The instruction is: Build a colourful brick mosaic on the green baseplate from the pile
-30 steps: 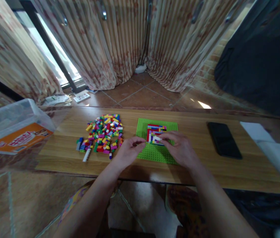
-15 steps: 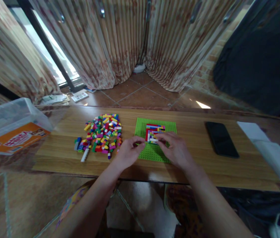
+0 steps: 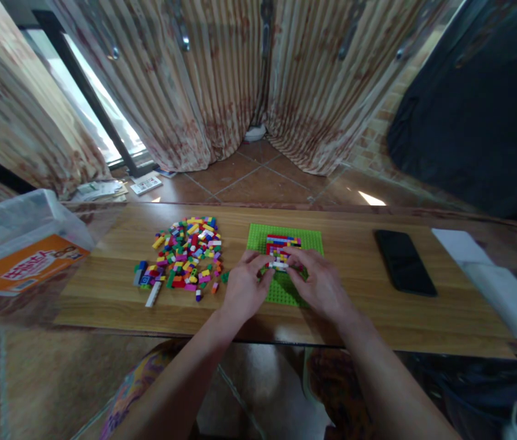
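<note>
Far left on the wooden worktop (image 3: 116, 287): a clear plastic box (image 3: 20, 241) with an orange label. Next, a loose heap of coloured bricks (image 3: 185, 253), a few strays at its near edge. Then the left hand (image 3: 244, 287), fingers curled narrow, tips meeting a small white brick (image 3: 279, 266) at the near edge of the brick panel (image 3: 282, 249). Panel flat on the green baseplate (image 3: 286, 241), rows and long axis running left to right across the worktop. Right hand (image 3: 320, 284) just beside, fingers pinched close on the same white brick, covering the baseplate's near right part. Further right, well apart, a black phone (image 3: 404, 270) lying flat, long axis pointing away, then white paper (image 3: 492, 278).
</note>
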`<state>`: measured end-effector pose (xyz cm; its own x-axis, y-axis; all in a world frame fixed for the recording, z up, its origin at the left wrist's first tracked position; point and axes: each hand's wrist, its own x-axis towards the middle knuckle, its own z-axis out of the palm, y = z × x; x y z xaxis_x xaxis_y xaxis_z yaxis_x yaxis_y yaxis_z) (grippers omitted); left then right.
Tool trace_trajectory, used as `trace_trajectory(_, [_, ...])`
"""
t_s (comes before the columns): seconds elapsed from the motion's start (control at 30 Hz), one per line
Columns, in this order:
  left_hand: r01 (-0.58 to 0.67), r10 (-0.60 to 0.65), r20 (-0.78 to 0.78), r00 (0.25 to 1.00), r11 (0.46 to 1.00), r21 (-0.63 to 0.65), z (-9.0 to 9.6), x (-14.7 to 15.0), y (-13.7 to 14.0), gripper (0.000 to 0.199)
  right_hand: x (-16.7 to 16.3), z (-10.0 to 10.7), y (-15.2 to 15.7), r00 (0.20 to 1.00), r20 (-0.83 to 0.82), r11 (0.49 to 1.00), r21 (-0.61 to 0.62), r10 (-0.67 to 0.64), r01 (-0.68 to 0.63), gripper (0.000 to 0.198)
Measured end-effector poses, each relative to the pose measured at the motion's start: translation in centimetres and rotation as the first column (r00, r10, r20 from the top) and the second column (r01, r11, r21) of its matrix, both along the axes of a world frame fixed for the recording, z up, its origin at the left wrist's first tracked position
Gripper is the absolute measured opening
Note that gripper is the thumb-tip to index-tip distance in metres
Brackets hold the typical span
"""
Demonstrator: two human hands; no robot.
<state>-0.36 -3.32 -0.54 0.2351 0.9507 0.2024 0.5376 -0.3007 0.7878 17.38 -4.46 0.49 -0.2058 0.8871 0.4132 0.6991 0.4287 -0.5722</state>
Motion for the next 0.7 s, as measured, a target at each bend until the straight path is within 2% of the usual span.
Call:
trace_trajectory(0.13, [-0.020, 0.018, 0.033, 0.999, 0.999, 0.037, -0.2, 0.2, 0.2, 0.014, 0.2, 0.1, -0.1, 1.000, -0.007, 1.000, 0.014, 0.011, -0.010, 0.033])
trace_trajectory(0.3, [-0.075, 0.075, 0.051, 0.996, 0.997, -0.016, 0.4, -0.3, 0.1, 0.010, 1.0, -0.2, 0.0, 0.996, 0.068, 0.997, 0.057, 0.057, -0.061, 0.016])
trace_trajectory(0.4, [-0.110, 0.113, 0.064, 0.992, 0.993, -0.044, 0.6, -0.5, 0.2, 0.008, 1.2, -0.4, -0.1, 0.992, 0.099, 0.994, 0.066, 0.075, -0.082, 0.012])
trace_trajectory(0.7, [-0.104, 0.110, 0.064, 0.992, 0.990, -0.094, 0.9, -0.1, 0.0, 0.007, 0.1, -1.5, 0.1, 0.988, 0.144, 0.991, 0.129, -0.053, 0.034, 0.010])
